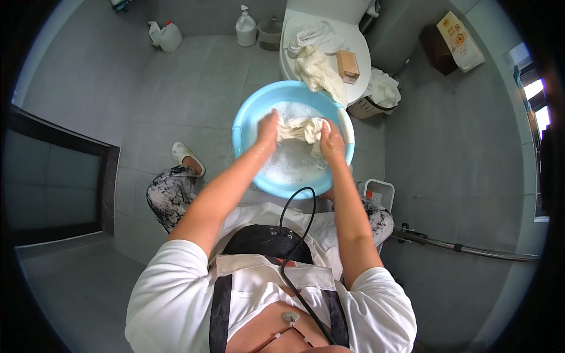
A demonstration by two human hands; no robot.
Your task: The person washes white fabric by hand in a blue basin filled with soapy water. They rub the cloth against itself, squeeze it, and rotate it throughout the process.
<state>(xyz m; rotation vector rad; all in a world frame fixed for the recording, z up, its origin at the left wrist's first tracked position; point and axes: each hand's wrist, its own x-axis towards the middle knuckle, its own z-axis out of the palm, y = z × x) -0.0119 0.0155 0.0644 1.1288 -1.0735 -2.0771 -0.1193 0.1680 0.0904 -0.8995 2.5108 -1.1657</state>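
- While suds fill the basin [247,120], both hands grip the cloth [300,128] above its centre.
- Left hand [268,130] and right hand [331,143] are clenched on opposite ends.
- Step judged: scrubbing; next needs rubbing pressure.

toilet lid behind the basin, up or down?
Down. The toilet lid lies flat and closed, with pale cloths and a tan block resting on top.

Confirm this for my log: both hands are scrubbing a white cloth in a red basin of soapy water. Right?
Not quite. The head view shows the basin is light blue, not red. The rest holds: left hand and right hand grip the white cloth over soapy water.
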